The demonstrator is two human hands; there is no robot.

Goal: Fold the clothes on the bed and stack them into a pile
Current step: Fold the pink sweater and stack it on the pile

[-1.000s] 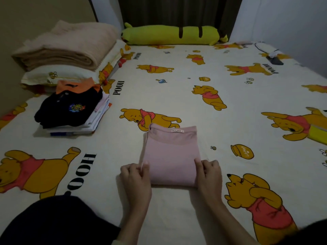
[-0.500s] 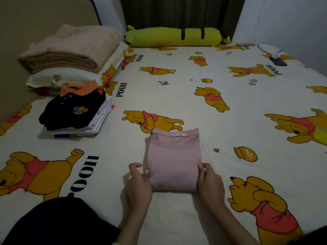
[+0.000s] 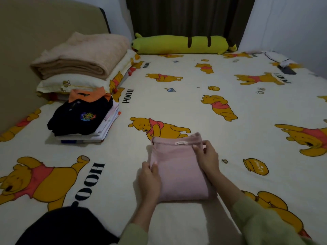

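Pink folded top lies flat, label up, both hands pinching its side edges.

Your right hand has moved up from the near right edge of the folded pink garment to its far right corner, where the fingers now pinch the cloth by the neckline and lift that corner slightly off the bed. Your left hand has shifted a little further along the left edge, thumb now on top of the fabric. Your head has come closer and lower, so pale green sleeves now show at the wrists.
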